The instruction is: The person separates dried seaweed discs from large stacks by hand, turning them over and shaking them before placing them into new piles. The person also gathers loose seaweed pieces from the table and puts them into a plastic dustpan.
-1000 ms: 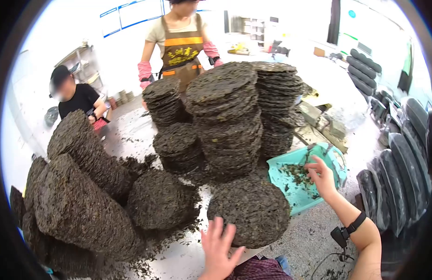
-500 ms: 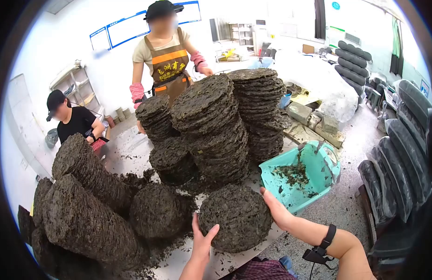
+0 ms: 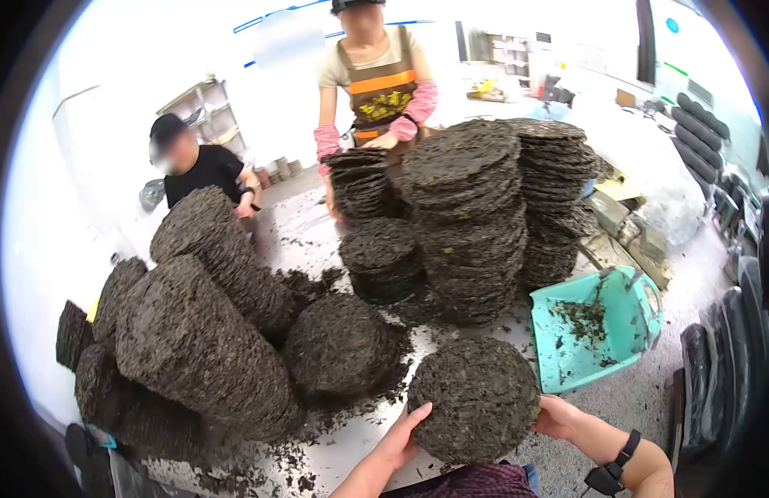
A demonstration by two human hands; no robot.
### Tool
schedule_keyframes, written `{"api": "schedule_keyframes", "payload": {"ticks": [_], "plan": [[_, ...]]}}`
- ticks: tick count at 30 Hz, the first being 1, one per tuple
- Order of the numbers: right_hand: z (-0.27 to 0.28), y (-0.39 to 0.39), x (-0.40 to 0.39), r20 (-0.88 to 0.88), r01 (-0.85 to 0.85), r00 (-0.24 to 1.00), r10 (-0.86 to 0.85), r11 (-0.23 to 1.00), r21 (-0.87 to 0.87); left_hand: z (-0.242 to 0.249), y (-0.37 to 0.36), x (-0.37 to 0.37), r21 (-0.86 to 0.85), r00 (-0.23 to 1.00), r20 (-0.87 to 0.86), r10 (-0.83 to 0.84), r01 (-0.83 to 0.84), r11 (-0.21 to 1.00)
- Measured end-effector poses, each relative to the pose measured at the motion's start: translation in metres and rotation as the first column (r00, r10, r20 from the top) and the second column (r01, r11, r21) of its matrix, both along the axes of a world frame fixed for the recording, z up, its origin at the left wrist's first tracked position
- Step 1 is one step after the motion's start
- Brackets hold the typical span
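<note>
A dark round cake of dried seaweed (image 3: pixel 474 398), seen from above, lies at the table's near edge in front of me. My left hand (image 3: pixel 399 436) grips its lower left rim, thumb on the top face and fingers hidden beneath. At the right rim, my right hand (image 3: pixel 556 417) holds the same cake, its fingertips partly hidden behind the edge. Whether the cake is one layer or several cannot be told from here. Just left of it sits another round seaweed stack (image 3: pixel 339 344), with loose crumbs around its base.
Tall seaweed stacks (image 3: pixel 463 224) stand behind my hands, and leaning stacks (image 3: pixel 202 349) fill the left. A turquoise basin (image 3: pixel 559 369) with scraps is at the right. Across the white table (image 3: pixel 297 220), a person in an apron (image 3: pixel 380 83) touches a stack; another person (image 3: pixel 206 170) is at far left.
My view has turned left, so the scene sits further right. My right hand has moved lower along the cake's right rim. The aproned person's hand has come onto a stack's top.
</note>
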State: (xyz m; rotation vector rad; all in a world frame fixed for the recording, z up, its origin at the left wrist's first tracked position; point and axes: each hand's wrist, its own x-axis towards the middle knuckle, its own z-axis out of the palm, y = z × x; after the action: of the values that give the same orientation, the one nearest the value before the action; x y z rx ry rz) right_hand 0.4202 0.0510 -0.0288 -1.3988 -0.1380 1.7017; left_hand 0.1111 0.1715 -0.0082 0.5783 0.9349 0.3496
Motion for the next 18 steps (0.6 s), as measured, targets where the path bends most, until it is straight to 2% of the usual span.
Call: {"api": "schedule_keyframes", "payload": {"ticks": [2,3,4,6,7,8,10,12,13,14,15,16,18], "plan": [[0.027,0.005,-0.012,-0.03,0.051,0.998,-0.05,0.997,0.063,0.016,-0.013,-0.01,-0.004,0.962,0.206,0.178,-0.182,0.983],[0.029,0.007,-0.012,-0.031,0.039,0.999,-0.037,0.995,0.096,0.034,-0.023,-0.015,0.094,0.911,0.356,0.208,-0.257,0.962],[0.045,0.013,-0.018,-0.028,0.023,0.999,-0.021,0.995,0.097,0.044,-0.031,-0.023,0.093,0.906,0.36,0.222,-0.272,0.958],[0.097,0.035,-0.036,-0.125,0.002,0.992,0.022,0.983,0.186,0.055,-0.037,-0.043,0.231,0.901,0.312,0.301,-0.379,0.896],[0.11,0.044,-0.042,-0.102,-0.039,0.993,0.064,0.971,0.237,0.051,-0.041,-0.053,0.315,0.938,0.186,0.291,-0.337,0.887],[0.121,0.058,-0.053,-0.129,-0.004,0.991,0.038,0.966,0.259,0.036,-0.048,-0.063,0.317,0.937,0.195,0.29,-0.34,0.885],[0.144,0.093,-0.085,-0.143,0.056,0.99,-0.018,0.962,0.266,-0.005,-0.068,-0.081,0.572,0.954,0.113,0.278,-0.291,0.767],[0.128,0.14,-0.107,-0.262,0.052,0.963,0.066,0.907,0.418,-0.035,-0.085,-0.093,0.675,0.955,0.054,0.292,-0.25,0.694],[0.147,0.159,-0.128,-0.26,0.056,0.963,0.075,0.884,0.464,-0.033,-0.084,-0.095,0.678,0.956,0.057,0.288,-0.249,0.692],[0.159,0.18,-0.144,-0.241,0.073,0.969,0.05,0.878,0.473,-0.027,-0.087,-0.097,0.734,0.957,-0.025,0.288,-0.178,0.655],[0.144,0.21,-0.151,-0.259,0.121,0.966,0.01,0.866,0.484,-0.019,-0.094,-0.099,0.779,0.95,-0.109,0.292,-0.101,0.618],[0.155,0.229,-0.163,-0.2,0.117,0.98,-0.009,0.837,0.535,-0.011,-0.102,-0.102,0.814,0.934,-0.19,0.302,-0.022,0.581],[0.143,0.285,-0.166,-0.145,0.123,0.988,-0.048,0.814,0.568,-0.001,-0.112,-0.105,0.853,0.879,-0.34,0.335,0.138,0.504]]}}
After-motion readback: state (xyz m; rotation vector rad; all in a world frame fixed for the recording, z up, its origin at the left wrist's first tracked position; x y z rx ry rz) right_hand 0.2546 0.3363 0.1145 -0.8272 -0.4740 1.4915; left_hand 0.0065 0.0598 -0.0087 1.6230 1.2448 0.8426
